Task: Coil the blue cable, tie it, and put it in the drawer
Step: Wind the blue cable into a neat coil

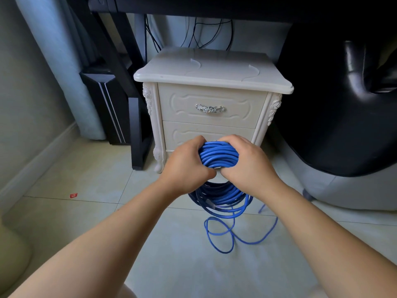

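A thick coil of blue cable [219,157] is held up in front of the white nightstand [210,67]. My left hand [187,164] grips the coil's left side and my right hand [247,164] grips its right side, thumbs meeting below the top of the bundle. The coil's lower loops hang down under my hands, and a loose tail of the cable [232,231] trails in curls over the floor tiles. The nightstand's upper drawer [211,108] with a silver handle is closed. The lower drawer [206,134] is partly hidden behind my hands.
A black desk leg [137,130] and a dark box [107,104] stand left of the nightstand. A black chair [343,104] on a grey base crowds the right side. Black wires hang behind the nightstand. A small red scrap [73,195] lies on the tiles at left.
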`<state>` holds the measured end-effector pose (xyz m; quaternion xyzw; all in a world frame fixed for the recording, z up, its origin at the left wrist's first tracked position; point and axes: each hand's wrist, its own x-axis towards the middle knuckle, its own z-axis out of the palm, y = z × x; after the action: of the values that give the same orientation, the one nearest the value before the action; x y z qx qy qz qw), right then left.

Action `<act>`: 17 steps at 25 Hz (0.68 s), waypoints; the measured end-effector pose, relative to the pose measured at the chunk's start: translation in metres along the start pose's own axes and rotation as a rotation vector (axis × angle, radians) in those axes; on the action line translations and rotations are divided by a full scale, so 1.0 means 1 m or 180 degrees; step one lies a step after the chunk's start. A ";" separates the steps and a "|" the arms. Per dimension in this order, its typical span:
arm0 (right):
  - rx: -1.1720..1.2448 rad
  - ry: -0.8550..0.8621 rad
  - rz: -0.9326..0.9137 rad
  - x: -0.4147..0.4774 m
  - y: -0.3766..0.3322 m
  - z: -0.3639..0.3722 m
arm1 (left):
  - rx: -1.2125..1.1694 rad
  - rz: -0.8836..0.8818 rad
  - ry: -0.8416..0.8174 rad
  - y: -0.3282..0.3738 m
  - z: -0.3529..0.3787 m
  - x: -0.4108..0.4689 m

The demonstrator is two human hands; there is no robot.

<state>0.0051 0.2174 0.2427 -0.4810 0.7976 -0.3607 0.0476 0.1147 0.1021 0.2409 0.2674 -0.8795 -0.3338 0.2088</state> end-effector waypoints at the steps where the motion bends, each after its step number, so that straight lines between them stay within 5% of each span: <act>1: 0.0166 -0.0079 0.0099 0.001 0.000 -0.002 | -0.0138 -0.0063 -0.0021 0.000 -0.002 0.000; 8: 0.2151 -0.0509 0.0862 0.009 0.014 -0.010 | -0.1541 -0.0969 0.0131 -0.002 -0.013 0.006; 17: 0.3498 -0.0687 0.1046 0.005 0.009 0.000 | -0.2668 -0.1821 0.0555 -0.001 -0.021 0.004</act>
<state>-0.0043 0.2162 0.2381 -0.2897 0.5483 -0.6585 0.4264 0.1230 0.0888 0.2550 0.4175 -0.5411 -0.6779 0.2709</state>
